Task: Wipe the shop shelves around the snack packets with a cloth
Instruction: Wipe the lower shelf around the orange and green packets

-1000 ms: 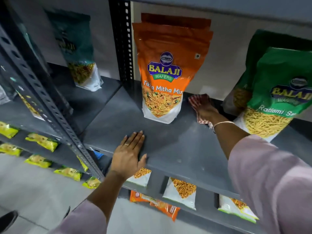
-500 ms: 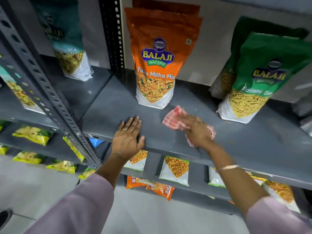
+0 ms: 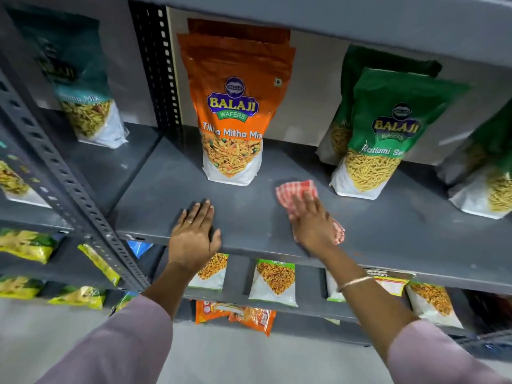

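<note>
A grey metal shelf (image 3: 249,212) carries an upright orange snack packet (image 3: 235,106) at its back and a green snack packet (image 3: 388,128) to the right. My right hand (image 3: 310,220) presses a red-and-white checked cloth (image 3: 296,189) flat on the shelf between the two packets, near the front edge. The cloth shows ahead of the fingers and behind the palm. My left hand (image 3: 194,234) lies flat on the shelf's front edge, fingers together, holding nothing, in front of the orange packet.
A perforated grey upright (image 3: 69,189) runs diagonally at the left, with a teal packet (image 3: 83,92) on the neighbouring shelf. Another green packet (image 3: 487,184) stands at the far right. Lower shelves hold small white, yellow and orange packets. The shelf above (image 3: 360,18) overhangs.
My right hand drew the cloth from beside the orange packet at the back toward the front edge, then slid it right and slightly back. My left hand stayed planted on the shelf edge.
</note>
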`<state>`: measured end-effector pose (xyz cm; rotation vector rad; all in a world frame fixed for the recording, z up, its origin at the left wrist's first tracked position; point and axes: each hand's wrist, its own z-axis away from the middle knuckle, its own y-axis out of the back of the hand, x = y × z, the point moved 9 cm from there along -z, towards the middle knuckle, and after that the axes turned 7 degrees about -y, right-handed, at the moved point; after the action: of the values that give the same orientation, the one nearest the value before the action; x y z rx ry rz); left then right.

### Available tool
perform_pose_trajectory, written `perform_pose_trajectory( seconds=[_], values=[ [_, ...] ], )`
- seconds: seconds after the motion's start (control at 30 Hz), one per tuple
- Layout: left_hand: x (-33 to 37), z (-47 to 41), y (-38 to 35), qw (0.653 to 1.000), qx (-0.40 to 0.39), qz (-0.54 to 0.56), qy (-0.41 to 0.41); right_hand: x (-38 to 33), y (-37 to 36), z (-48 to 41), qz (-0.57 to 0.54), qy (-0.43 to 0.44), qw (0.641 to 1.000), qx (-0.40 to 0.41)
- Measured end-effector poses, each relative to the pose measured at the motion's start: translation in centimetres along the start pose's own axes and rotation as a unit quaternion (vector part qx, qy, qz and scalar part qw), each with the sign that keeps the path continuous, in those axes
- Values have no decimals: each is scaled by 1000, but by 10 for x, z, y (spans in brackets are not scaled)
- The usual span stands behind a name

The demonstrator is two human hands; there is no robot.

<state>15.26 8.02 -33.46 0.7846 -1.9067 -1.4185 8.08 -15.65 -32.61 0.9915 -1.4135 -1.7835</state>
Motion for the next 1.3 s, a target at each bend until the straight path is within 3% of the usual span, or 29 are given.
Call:
perform_pose_trajectory(
  seconds=[0.13,0.3,0.37,0.5,0.6,0.7,0.83,1.0,1.07,1.2,1.23,1.3],
  values=[
    [0,-1,0,1000,18,4,-11,-36,-2,-2,-13,86,996,22],
    [-2,-3,-2,999,35,24,-14,9,4,-118,-3,-99,995,3],
    [-2,-3,-2,999,39,34,-15,6,2,-157,3,-115,993,-22],
    [-3,-4,-4,999,25,35,-14,-29,5,-208,72,9,997,-12],
    [-3,-4,-7,999,14,36,-20,-50,9,-182,70,60,996,-1],
    [-3,-4,-6,999,26,33,-25,-42,12,-127,-19,-16,999,25],
    [0,-3,-2,999,37,32,-25,-41,-3,-33,-18,-57,998,34],
    [2,0,2,999,16,29,-19,-48,-20,54,10,51,998,36],
    [1,2,1,999,6,32,-18,14,-18,46,36,-1,998,44],
    [2,3,-1,999,-2,19,-27,148,7,48,1,-299,954,24],
    [3,3,0,999,-1,15,-28,148,9,51,-8,-332,943,7],
    [8,2,-1,1000,-7,6,-28,99,5,36,17,-273,962,-13]
  ],
)
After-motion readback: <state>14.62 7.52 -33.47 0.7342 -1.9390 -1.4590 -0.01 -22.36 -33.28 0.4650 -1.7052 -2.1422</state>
